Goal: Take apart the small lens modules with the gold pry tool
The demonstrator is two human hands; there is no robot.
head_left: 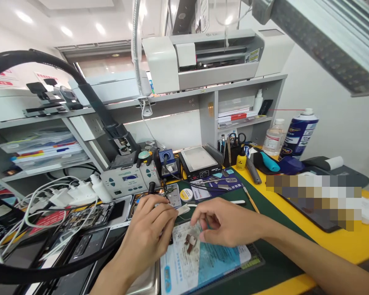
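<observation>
My left hand [155,227] is at the centre, its fingers curled and pressed together. Whatever they may hold is hidden by the back of the hand; a dark edge shows just below. To its right, my right hand [226,223] hovers above a blue and white booklet [215,262] with its fingers loosely bent, a gap between thumb and forefinger and nothing visible in it. On the booklet lies a small brown and whitish part [190,242], left of my right thumb. A white piece with a thin cable [183,209] sits between the two hands, behind the booklet.
An open tray of small parts [172,196] lies behind my left hand. Phone boards and white cables [86,215] crowd the left, with a soldering station [129,182] beyond. A black hose [80,266] crosses the lower left. A brush [251,198] and spray can [299,135] stand rightward.
</observation>
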